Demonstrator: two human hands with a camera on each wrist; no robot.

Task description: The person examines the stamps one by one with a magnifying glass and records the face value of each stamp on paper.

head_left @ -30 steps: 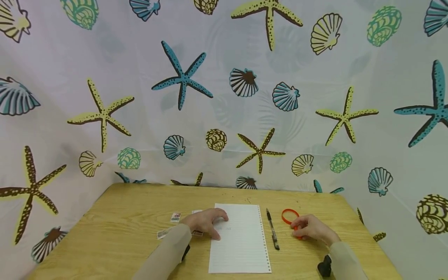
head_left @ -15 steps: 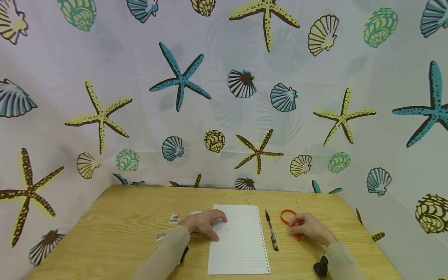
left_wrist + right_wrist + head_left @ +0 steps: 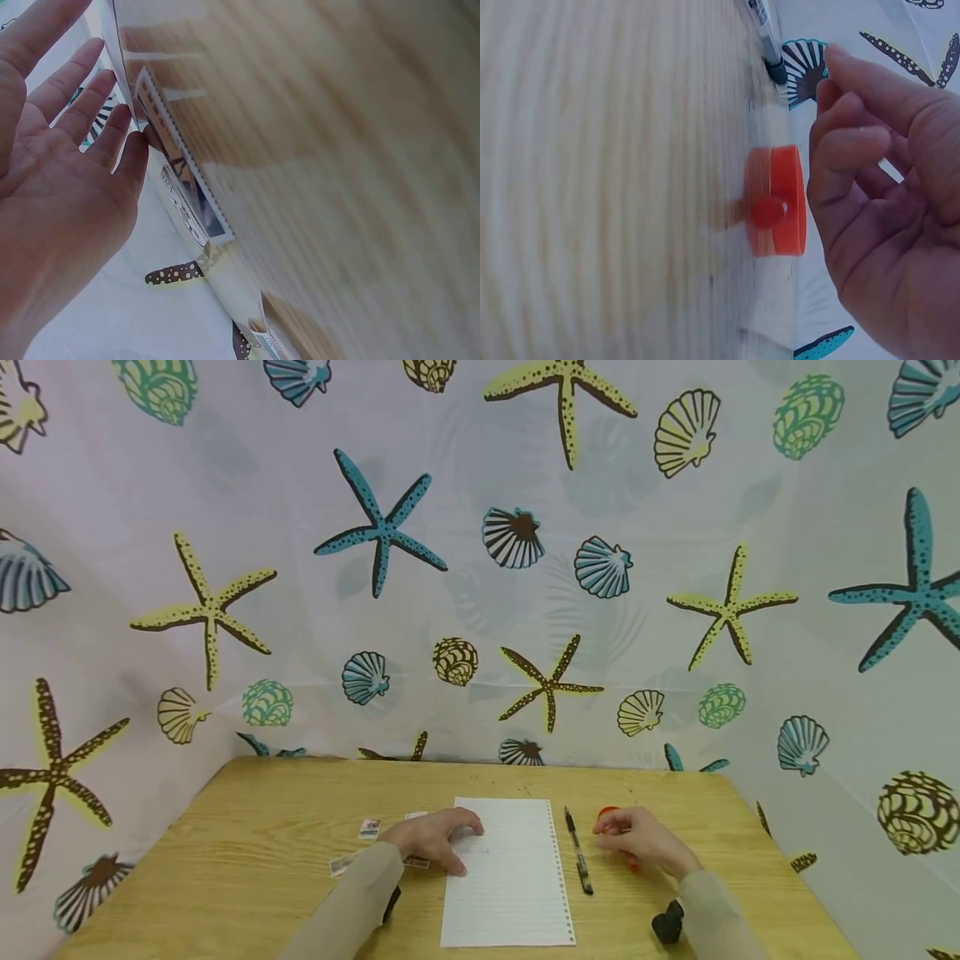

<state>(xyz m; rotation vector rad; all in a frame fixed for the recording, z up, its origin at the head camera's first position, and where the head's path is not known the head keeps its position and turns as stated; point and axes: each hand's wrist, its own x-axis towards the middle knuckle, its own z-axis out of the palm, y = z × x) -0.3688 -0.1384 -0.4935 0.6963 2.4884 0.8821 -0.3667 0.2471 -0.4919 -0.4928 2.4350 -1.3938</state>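
Observation:
My left hand (image 3: 433, 837) rests at the left edge of a lined, hole-punched sheet of paper (image 3: 506, 893), its fingers spread. In the left wrist view a stamp (image 3: 184, 165) with a perforated edge lies on the table close by that hand. My right hand (image 3: 647, 842), fingers loosely bent and holding nothing, hovers above a red magnifying glass (image 3: 787, 202) and partly covers it in the head view. A black-and-clear pen (image 3: 578, 856) lies between the paper and the right hand, just left of its fingertips.
Several stamps (image 3: 370, 828) lie on the wooden table (image 3: 262, 843) left of the paper, some partly behind the left arm. A cloth (image 3: 465, 593) printed with starfish and shells hangs around the table's back and sides.
My right hand has moved left and slightly away from me, off the magnifying glass's handle toward the pen. The left hand stays on the paper. The head view has shifted slightly.

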